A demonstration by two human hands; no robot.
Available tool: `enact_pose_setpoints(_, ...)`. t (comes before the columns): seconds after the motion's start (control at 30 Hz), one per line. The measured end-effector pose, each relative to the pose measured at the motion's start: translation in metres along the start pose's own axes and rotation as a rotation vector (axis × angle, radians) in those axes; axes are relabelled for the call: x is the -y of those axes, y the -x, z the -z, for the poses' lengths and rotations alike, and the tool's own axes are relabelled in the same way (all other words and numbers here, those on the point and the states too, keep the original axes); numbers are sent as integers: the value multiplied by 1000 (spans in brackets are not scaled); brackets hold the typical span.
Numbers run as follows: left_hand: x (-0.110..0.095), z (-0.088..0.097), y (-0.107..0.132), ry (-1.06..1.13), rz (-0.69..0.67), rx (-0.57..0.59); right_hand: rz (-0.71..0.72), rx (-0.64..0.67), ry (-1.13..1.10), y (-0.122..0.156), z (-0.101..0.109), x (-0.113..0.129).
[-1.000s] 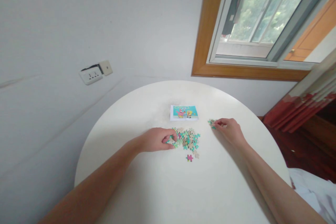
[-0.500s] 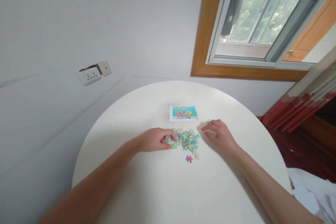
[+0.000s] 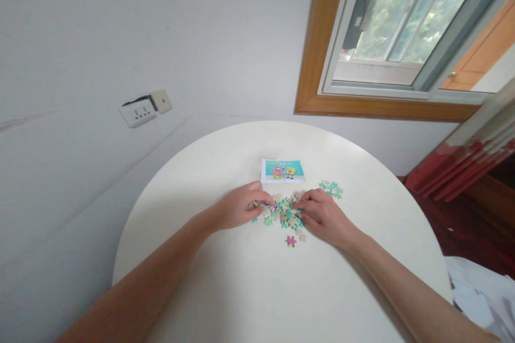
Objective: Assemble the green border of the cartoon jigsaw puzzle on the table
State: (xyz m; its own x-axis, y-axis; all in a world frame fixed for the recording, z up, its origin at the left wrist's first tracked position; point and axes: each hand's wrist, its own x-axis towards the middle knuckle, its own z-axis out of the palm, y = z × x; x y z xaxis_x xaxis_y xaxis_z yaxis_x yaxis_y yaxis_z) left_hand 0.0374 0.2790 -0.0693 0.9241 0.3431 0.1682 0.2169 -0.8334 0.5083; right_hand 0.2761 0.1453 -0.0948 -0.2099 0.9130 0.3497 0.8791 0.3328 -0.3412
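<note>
A loose heap of jigsaw puzzle pieces (image 3: 286, 215), teal, beige and green, lies on the white round table (image 3: 257, 289). At the heap's left side is my left hand (image 3: 243, 205), fingers curled down and closed among the pieces. My right hand (image 3: 325, 214) reaches in from the right, its fingers bent and drawn together at the heap's edge. What either hand's fingertips hold is hidden. A pink puzzle piece (image 3: 291, 241) lies apart in front of the heap. Beyond my right hand sits a smaller cluster of teal puzzle pieces (image 3: 331, 188).
Behind the heap lies a picture card (image 3: 284, 171) with cartoon figures on teal. The table's far edge is near a white wall (image 3: 225, 37) with a socket (image 3: 139, 112). A wood-framed window (image 3: 308, 64) and a red-and-cream curtain (image 3: 446, 161) are to the right.
My right hand has moved left and slightly down from beside the small cluster to the heap, uncovering that cluster. My left hand has shifted slightly up and right, further over the pieces.
</note>
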Motion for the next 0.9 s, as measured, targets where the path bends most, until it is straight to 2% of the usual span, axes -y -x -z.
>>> enact_pose_setpoints(0.17, 7, 5, 0, -47, 24, -13, 19, -59, -1, -3, -1, 18)
enact_pose_setpoints(0.33, 6, 0, -1, -29, 7, 31, 130, -9, 55, -6, -10, 38)
enact_pose_setpoints(0.53, 4, -1, 1, -24, 6, 48, 154, 42, 21, -4, -13, 42)
enact_pose_setpoints(0.7, 1, -1, 0, -11, 14, 122, 39, 4, -36, -7, -19, 43)
enact_pose_setpoints(0.9, -2, -7, -1, -50, 54, 114, -36, 8, 16, -10, -18, 46)
